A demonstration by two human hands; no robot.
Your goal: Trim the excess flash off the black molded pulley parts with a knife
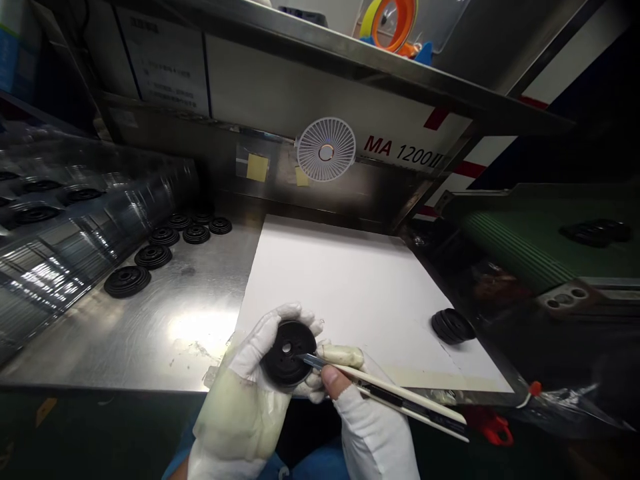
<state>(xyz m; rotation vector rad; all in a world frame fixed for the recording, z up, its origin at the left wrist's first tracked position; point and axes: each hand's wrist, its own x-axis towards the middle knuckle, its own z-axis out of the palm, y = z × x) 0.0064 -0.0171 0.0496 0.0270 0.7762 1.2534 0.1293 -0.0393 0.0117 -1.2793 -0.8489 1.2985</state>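
Observation:
My left hand (250, 380), in a white glove with a yellowish wrap at the wrist, is closed around a round black plastic disc (283, 368) with a hole in its centre. In my right hand (360, 400), gloved with a bare thumb, is a white utility knife (400, 393). Its blade tip touches or lies just over the disc's face, right of the hole. Both hands are held at the table's front edge. The fingers of my left hand behind the disc are partly hidden.
A white sheet (340, 280) covers part of the metal table (200, 300). Several black discs (153, 257) lie left, beside clear plastic trays (55, 260). A black disc stack (453, 327) sits at the sheet's right. A small fan (326, 150) hangs behind; a green conveyor (530, 233) stands right.

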